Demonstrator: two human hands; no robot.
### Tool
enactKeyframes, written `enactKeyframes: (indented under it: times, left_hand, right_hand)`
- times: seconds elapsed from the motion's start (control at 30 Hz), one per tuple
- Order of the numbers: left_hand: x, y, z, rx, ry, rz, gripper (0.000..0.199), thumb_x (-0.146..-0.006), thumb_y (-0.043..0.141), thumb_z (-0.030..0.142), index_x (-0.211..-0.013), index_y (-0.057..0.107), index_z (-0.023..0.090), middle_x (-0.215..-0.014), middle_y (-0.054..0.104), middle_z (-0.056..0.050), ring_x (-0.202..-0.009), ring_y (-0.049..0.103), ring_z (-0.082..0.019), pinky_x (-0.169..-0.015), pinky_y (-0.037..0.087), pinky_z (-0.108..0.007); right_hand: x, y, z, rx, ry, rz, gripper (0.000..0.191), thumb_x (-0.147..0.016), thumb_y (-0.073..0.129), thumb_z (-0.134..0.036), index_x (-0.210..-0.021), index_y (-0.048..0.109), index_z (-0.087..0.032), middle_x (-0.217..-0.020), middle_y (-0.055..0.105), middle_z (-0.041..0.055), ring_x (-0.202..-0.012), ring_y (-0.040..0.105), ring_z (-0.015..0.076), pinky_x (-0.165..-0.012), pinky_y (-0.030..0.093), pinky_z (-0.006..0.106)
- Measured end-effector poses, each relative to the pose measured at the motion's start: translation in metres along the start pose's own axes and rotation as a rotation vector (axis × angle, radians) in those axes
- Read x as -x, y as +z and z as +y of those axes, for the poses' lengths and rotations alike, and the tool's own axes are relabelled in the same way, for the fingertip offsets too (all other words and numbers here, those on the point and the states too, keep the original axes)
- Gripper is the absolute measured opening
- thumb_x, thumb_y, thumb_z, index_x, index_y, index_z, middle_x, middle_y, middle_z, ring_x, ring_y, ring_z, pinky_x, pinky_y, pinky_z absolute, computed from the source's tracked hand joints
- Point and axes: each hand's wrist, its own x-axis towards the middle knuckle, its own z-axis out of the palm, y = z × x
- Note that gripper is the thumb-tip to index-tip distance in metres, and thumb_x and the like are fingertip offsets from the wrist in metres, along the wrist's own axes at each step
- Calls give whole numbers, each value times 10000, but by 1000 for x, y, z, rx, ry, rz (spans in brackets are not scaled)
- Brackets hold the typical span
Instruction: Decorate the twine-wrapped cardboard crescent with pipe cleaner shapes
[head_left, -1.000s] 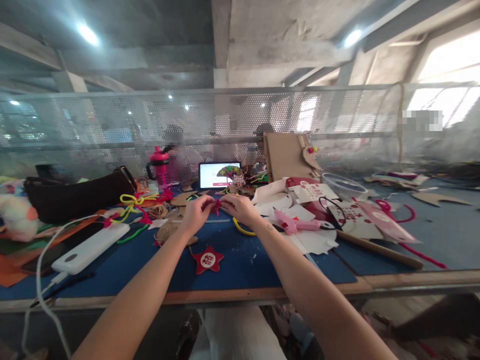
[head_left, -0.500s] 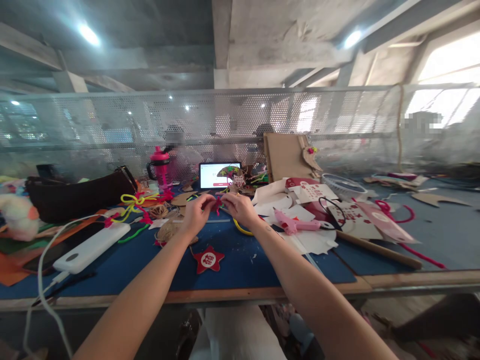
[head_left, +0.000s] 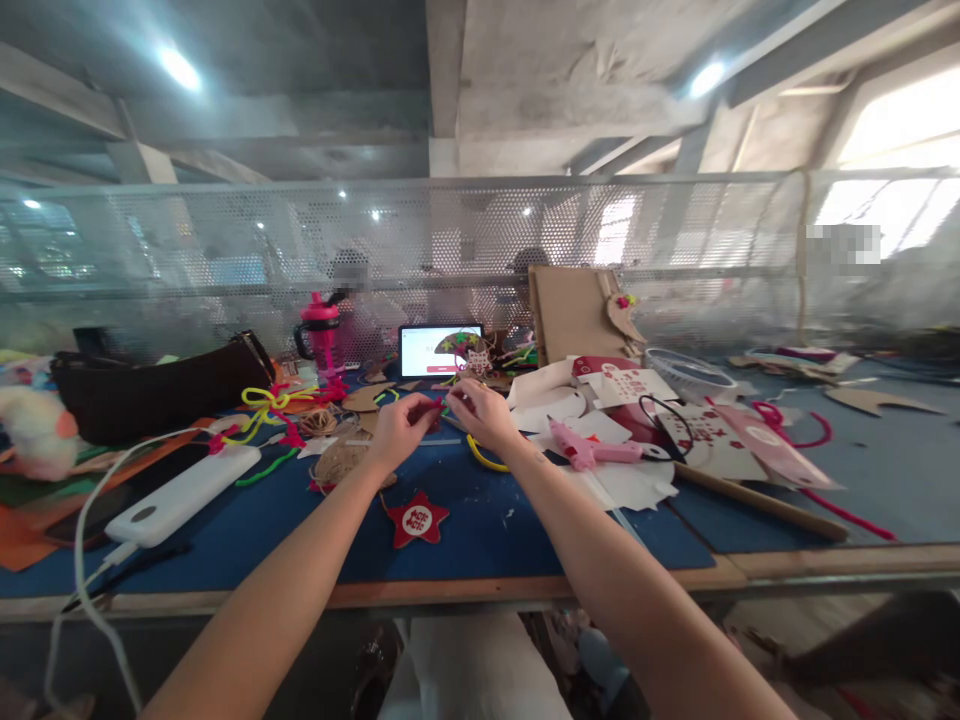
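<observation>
Above the middle of the mat, my left hand (head_left: 403, 428) and my right hand (head_left: 480, 412) meet with fingertips pinched on a small pink pipe cleaner (head_left: 439, 401). Only a bit of it shows between the fingers. Nearer the front edge lies a red star (head_left: 417, 520) with a round white label. A ball of brown twine (head_left: 341, 464) rests left of my left hand. By my right wrist a yellow pipe cleaner (head_left: 486, 456) curves on the mat, partly hidden by the arm.
Left are a white power bank (head_left: 184, 495) with a cable, yellow pipe cleaners (head_left: 270, 402) and a pink bottle (head_left: 324, 340). Right are a pink glue gun (head_left: 592, 447) on paper scraps, a wooden stick (head_left: 757, 500) and a small fan (head_left: 690, 373). A tablet (head_left: 420, 350) stands behind.
The pink pipe cleaner has turned, and its dangling end no longer shows below the fingers. My hands stay in nearly the same place, with fingers slightly shifted.
</observation>
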Motion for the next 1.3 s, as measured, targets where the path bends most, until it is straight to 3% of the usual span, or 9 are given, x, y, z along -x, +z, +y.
enactKeyframes:
  times: [0.1,0.23,0.33,0.53,0.9,0.97,1.13,1.3]
  left_hand:
    - [0,-2,1,-186,99,-31,186,-804,566,340,-842,628,169,-679,665,-32,-605,630,-167,-599,491,-263]
    - [1,-6,4,-455,248,-49,133,-811,533,222,-809,657,173,-720,673,-42,-642,602,-158,-616,441,-251]
    - [0,-6,4,-484,280,-42,156,-819,528,231,-829,671,169,-788,684,-65,-694,605,-169,-631,438,-253]
    - [0,-4,4,-322,137,-77,189,-815,526,305,-796,649,163,-702,655,-50,-639,589,-168,-601,439,-256]
    - [-3,-7,7,406,-373,-160,214,-624,714,338,-678,643,144,-590,597,-5,-561,549,-134,-579,438,-264]
    - [-3,-6,7,458,-391,-149,219,-609,730,332,-673,642,142,-592,598,-5,-565,549,-130,-575,429,-256]
    - [-2,-5,6,396,-253,-97,193,-682,686,337,-705,650,149,-617,598,11,-599,539,-111,-615,422,-235]
    - [-1,-4,8,317,-223,-111,192,-687,667,338,-708,641,149,-621,598,9,-596,545,-124,-605,433,-249]
  right_hand:
    - [-1,1,1,-47,26,-56,258,-884,440,-383,-793,584,-189,-800,608,34,-703,528,139,-637,347,231]
    - [-2,7,5,-119,21,-205,214,-869,431,-294,-722,540,-184,-698,547,10,-668,492,128,-628,330,225]
    - [-3,10,6,-207,41,-256,205,-857,407,-256,-690,497,-181,-671,505,-3,-649,466,121,-617,321,223]
    - [-3,9,4,-333,72,-317,173,-851,394,-254,-707,459,-185,-676,454,-17,-642,445,116,-616,322,225]
    - [-5,11,2,-356,-141,-220,198,-869,388,-228,-684,444,-187,-705,462,5,-711,427,134,-703,345,252]
    - [-4,10,1,-380,-119,-208,196,-878,390,-247,-699,445,-187,-723,461,6,-715,427,132,-702,345,250]
    - [-3,3,-2,-514,23,-247,279,-921,318,-368,-721,405,-194,-714,424,-5,-667,405,121,-639,343,241]
    - [-3,3,-2,-447,16,-245,215,-889,378,-336,-747,444,-188,-710,447,-7,-684,412,124,-650,343,237]
